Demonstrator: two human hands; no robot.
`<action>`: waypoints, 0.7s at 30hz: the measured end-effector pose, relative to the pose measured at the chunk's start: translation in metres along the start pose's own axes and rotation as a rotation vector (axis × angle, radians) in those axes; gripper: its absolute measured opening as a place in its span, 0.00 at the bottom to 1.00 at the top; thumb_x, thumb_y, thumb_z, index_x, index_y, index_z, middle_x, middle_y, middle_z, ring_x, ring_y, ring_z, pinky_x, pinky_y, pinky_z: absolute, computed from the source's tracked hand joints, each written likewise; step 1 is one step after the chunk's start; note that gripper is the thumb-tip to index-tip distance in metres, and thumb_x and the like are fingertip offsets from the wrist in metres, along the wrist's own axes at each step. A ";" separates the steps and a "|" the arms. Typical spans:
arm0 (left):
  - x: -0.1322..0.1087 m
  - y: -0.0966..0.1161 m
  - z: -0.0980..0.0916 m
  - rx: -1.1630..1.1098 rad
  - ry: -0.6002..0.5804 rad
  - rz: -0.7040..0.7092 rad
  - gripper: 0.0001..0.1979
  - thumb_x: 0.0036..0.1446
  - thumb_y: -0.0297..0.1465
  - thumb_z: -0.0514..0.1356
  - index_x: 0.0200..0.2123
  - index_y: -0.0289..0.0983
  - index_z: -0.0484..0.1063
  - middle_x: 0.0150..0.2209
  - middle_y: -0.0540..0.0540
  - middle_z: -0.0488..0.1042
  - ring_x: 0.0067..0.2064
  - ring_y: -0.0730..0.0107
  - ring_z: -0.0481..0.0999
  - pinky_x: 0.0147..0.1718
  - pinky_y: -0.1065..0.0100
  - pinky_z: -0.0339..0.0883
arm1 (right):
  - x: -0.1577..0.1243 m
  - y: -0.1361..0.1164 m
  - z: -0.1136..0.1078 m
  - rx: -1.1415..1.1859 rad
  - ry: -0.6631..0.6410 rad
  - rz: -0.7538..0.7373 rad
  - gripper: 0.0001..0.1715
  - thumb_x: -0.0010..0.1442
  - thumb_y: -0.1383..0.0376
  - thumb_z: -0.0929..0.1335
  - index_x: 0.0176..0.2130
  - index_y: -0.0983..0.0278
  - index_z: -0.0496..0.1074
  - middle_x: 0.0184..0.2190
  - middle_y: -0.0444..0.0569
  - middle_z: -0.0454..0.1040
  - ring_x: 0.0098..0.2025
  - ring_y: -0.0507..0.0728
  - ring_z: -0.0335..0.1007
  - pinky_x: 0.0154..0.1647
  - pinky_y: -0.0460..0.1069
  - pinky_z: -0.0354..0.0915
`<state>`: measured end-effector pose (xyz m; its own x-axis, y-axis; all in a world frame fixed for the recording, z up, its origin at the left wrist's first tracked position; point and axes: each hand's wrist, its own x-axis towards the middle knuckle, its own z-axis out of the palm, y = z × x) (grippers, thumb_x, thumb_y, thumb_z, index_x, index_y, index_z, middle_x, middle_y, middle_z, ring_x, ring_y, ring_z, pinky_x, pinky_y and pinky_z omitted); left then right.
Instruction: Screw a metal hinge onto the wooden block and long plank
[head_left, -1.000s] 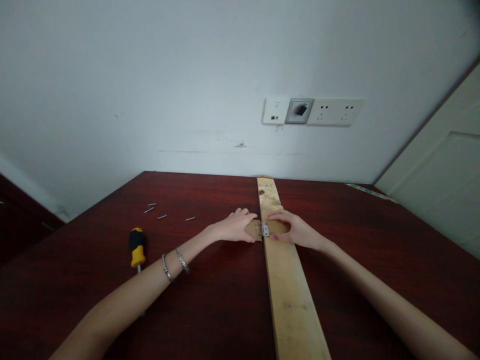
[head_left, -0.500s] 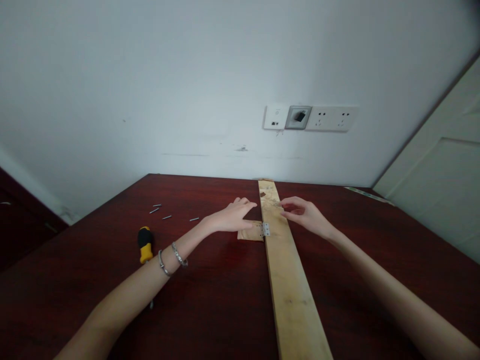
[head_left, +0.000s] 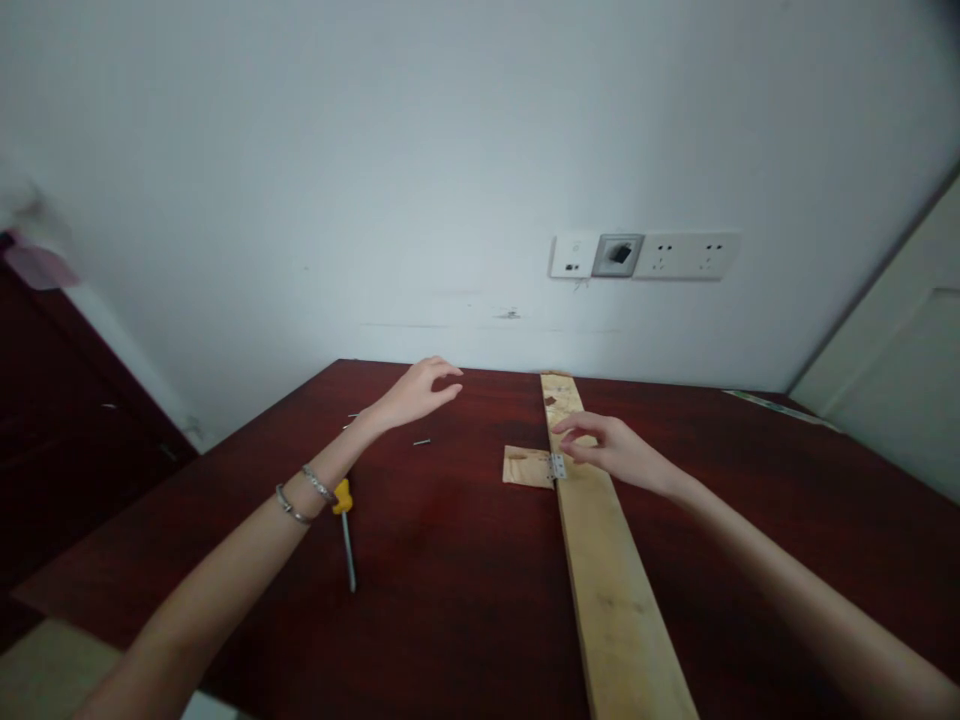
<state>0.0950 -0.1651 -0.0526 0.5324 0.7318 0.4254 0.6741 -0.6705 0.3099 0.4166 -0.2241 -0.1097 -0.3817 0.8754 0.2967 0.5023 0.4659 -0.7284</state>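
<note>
A long pale wooden plank (head_left: 611,570) lies on the dark red table (head_left: 450,590), running away from me. A small wooden piece (head_left: 527,467) lies against its left side, joined by a small metal hinge (head_left: 557,466). My right hand (head_left: 609,448) hovers over the plank just right of the hinge, fingers loosely curled and apart, holding nothing. My left hand (head_left: 417,392) is raised over the table to the left, fingers spread, above a loose screw (head_left: 422,442). A screwdriver with a yellow handle (head_left: 346,528) lies partly under my left forearm.
The table meets a white wall with a row of sockets (head_left: 645,256). A pale door (head_left: 892,400) stands at the right. Dark furniture (head_left: 67,420) stands left of the table. More small screws lie hidden behind my left wrist.
My left hand has lifted off the small wooden piece and swung left toward the screws. My right hand stays near the hinge. The view has shifted left.
</note>
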 end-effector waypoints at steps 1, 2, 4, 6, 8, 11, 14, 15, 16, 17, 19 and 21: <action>-0.004 -0.014 -0.006 0.009 0.013 -0.034 0.14 0.59 0.35 0.55 0.44 0.35 0.74 0.44 0.43 0.73 0.44 0.66 0.72 0.48 0.63 0.65 | -0.001 -0.004 0.002 -0.002 -0.016 -0.005 0.13 0.54 0.59 0.68 0.39 0.61 0.75 0.41 0.50 0.77 0.39 0.57 0.75 0.41 0.54 0.71; -0.009 -0.029 -0.012 0.023 0.020 -0.078 0.13 0.58 0.34 0.56 0.42 0.35 0.75 0.43 0.43 0.74 0.42 0.66 0.72 0.46 0.64 0.65 | -0.002 -0.008 0.004 -0.004 -0.036 -0.005 0.14 0.54 0.58 0.68 0.39 0.61 0.76 0.40 0.50 0.77 0.38 0.58 0.75 0.40 0.54 0.71; -0.021 -0.055 -0.022 0.020 0.000 -0.189 0.12 0.56 0.33 0.57 0.40 0.34 0.75 0.40 0.44 0.76 0.40 0.67 0.73 0.43 0.66 0.66 | -0.004 -0.014 0.008 -0.009 -0.077 -0.003 0.15 0.54 0.58 0.68 0.40 0.60 0.76 0.37 0.50 0.77 0.39 0.59 0.75 0.38 0.54 0.72; -0.035 -0.076 -0.028 0.027 -0.063 -0.293 0.11 0.54 0.32 0.58 0.37 0.33 0.76 0.37 0.44 0.77 0.38 0.68 0.74 0.41 0.69 0.66 | -0.007 -0.018 0.013 0.004 -0.113 0.006 0.15 0.54 0.57 0.67 0.40 0.60 0.76 0.36 0.50 0.77 0.39 0.59 0.75 0.36 0.53 0.72; -0.050 -0.089 -0.028 0.044 -0.159 -0.342 0.10 0.53 0.31 0.58 0.35 0.33 0.77 0.35 0.45 0.78 0.37 0.69 0.74 0.38 0.71 0.65 | -0.009 -0.020 0.019 0.034 -0.133 0.011 0.15 0.54 0.56 0.67 0.39 0.59 0.76 0.36 0.51 0.77 0.39 0.59 0.74 0.35 0.52 0.72; -0.068 -0.094 -0.018 0.057 -0.254 -0.347 0.09 0.51 0.30 0.59 0.34 0.33 0.77 0.33 0.46 0.78 0.34 0.69 0.75 0.35 0.72 0.66 | -0.012 -0.022 0.027 0.060 -0.176 0.004 0.14 0.54 0.57 0.67 0.39 0.59 0.76 0.35 0.50 0.77 0.38 0.59 0.74 0.34 0.51 0.72; -0.077 -0.091 -0.002 0.076 -0.311 -0.307 0.08 0.50 0.29 0.60 0.34 0.34 0.77 0.33 0.46 0.78 0.34 0.69 0.75 0.34 0.72 0.66 | -0.015 -0.025 0.034 0.055 -0.241 0.004 0.15 0.55 0.56 0.67 0.40 0.58 0.76 0.34 0.50 0.76 0.36 0.58 0.74 0.32 0.50 0.72; -0.078 -0.090 0.004 0.089 -0.326 -0.289 0.08 0.50 0.29 0.61 0.34 0.34 0.78 0.33 0.46 0.78 0.34 0.69 0.75 0.34 0.72 0.66 | -0.016 -0.026 0.036 0.053 -0.256 0.009 0.15 0.55 0.56 0.67 0.40 0.58 0.76 0.34 0.50 0.76 0.35 0.58 0.73 0.32 0.50 0.71; -0.079 -0.088 0.009 0.104 -0.337 -0.270 0.08 0.51 0.29 0.61 0.34 0.34 0.77 0.33 0.46 0.78 0.34 0.69 0.75 0.34 0.72 0.65 | -0.017 -0.027 0.038 0.050 -0.267 0.013 0.15 0.56 0.55 0.66 0.40 0.58 0.76 0.34 0.49 0.76 0.35 0.57 0.73 0.31 0.50 0.71; -0.078 -0.086 0.015 0.123 -0.345 -0.250 0.08 0.51 0.29 0.61 0.35 0.34 0.77 0.34 0.45 0.78 0.34 0.69 0.75 0.34 0.72 0.65 | -0.018 -0.028 0.039 0.044 -0.275 0.014 0.14 0.56 0.55 0.66 0.39 0.58 0.76 0.34 0.49 0.76 0.35 0.57 0.73 0.30 0.49 0.71; -0.076 -0.083 0.023 0.168 -0.352 -0.205 0.08 0.53 0.30 0.61 0.35 0.35 0.77 0.35 0.45 0.78 0.36 0.67 0.75 0.34 0.71 0.65 | -0.020 -0.030 0.041 0.028 -0.281 0.003 0.13 0.56 0.56 0.66 0.38 0.58 0.76 0.34 0.49 0.76 0.34 0.56 0.73 0.30 0.48 0.70; -0.072 -0.078 0.030 0.224 -0.348 -0.157 0.08 0.54 0.31 0.60 0.36 0.35 0.77 0.37 0.44 0.77 0.39 0.64 0.74 0.35 0.70 0.65 | -0.022 -0.030 0.041 0.011 -0.281 -0.006 0.11 0.56 0.58 0.66 0.38 0.58 0.75 0.34 0.49 0.76 0.35 0.56 0.73 0.30 0.48 0.70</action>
<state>0.0192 -0.1616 -0.1332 0.5297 0.8457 0.0649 0.8343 -0.5333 0.1398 0.3777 -0.2631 -0.1198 -0.5858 0.8016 0.1193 0.4916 0.4685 -0.7341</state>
